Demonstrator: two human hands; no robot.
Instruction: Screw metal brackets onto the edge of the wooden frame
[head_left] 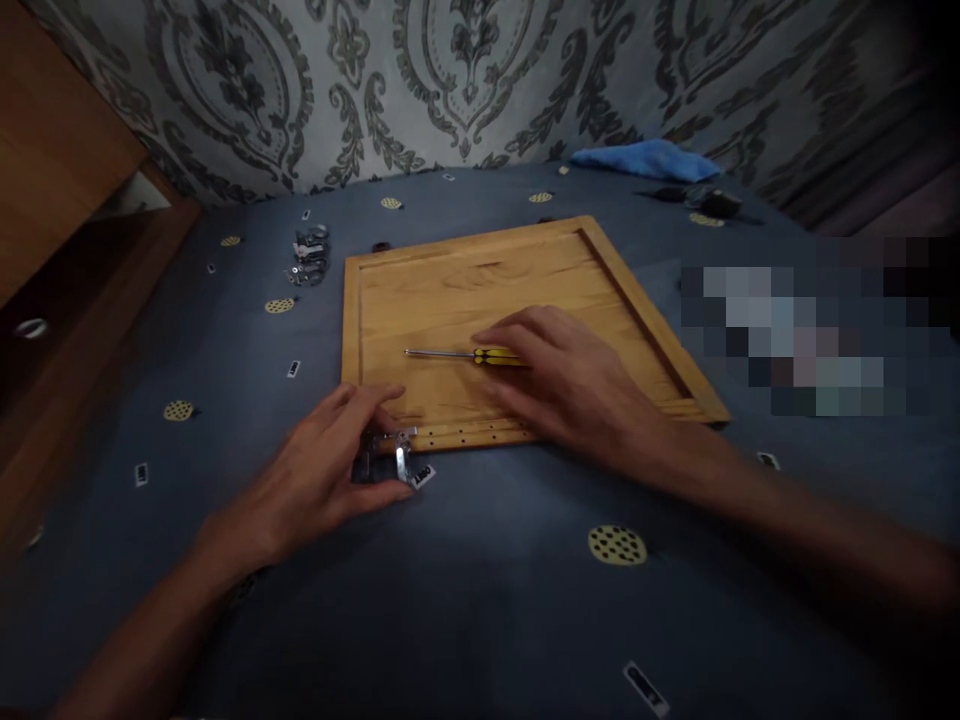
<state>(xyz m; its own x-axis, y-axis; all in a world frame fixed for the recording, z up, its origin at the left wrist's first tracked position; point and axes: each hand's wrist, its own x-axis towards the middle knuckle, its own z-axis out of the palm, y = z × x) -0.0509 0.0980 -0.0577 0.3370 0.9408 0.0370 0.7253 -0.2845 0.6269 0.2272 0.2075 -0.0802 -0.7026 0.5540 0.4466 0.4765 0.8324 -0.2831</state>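
A framed wooden panel point(450, 300) lies on the blue patterned cloth, with a row of small holes along its near edge. At its near left corner my left hand point(330, 455) pinches a shiny metal hinge point(403, 455) between thumb and fingers. The hinge sits against the panel's edge; part of it is hidden by the fingers. Over the middle of the panel, my right hand point(570, 375) closes round the yellow and black handle of a screwdriver point(442, 353). Its thin shaft points left, level above or on the wood; I cannot tell if it touches.
Several more metal hinges point(309, 255) lie left of the panel. A blue cloth point(649, 160) and a dark object point(712, 203) lie at the back right. Brown wooden furniture point(67, 150) stands on the left, and a patterned curtain point(360, 90) hangs behind. A blurred-out patch covers the right side.
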